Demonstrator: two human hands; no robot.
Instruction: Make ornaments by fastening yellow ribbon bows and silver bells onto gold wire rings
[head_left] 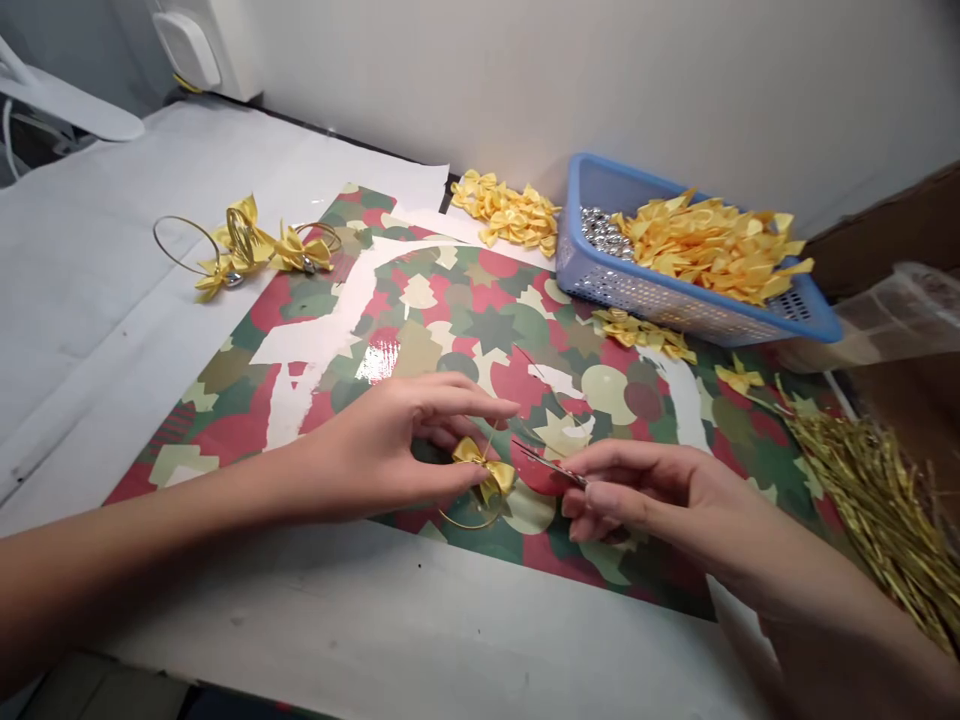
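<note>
- left hand [367, 450] pinched, thumb and fingers together, a yellow satin bow [484, 472] with a gold wire ring [466, 521], held just above the patterned paper [480, 320];
- right hand [645, 500] pinched a thin metal strip [549, 463], its tip just beside the bow;
- gold twist ties [877, 510] lay far right;
- finished ringed bows [244, 245] lay far left;
- a blue plastic basket [637, 305] held loose bows [712, 245] and silver beads [604, 232]

The person's bare left forearm [135, 570] and right forearm [840, 630] narrowed to a slender left hand [367, 450] and right hand [645, 500], with long, tapering fingers.
</note>
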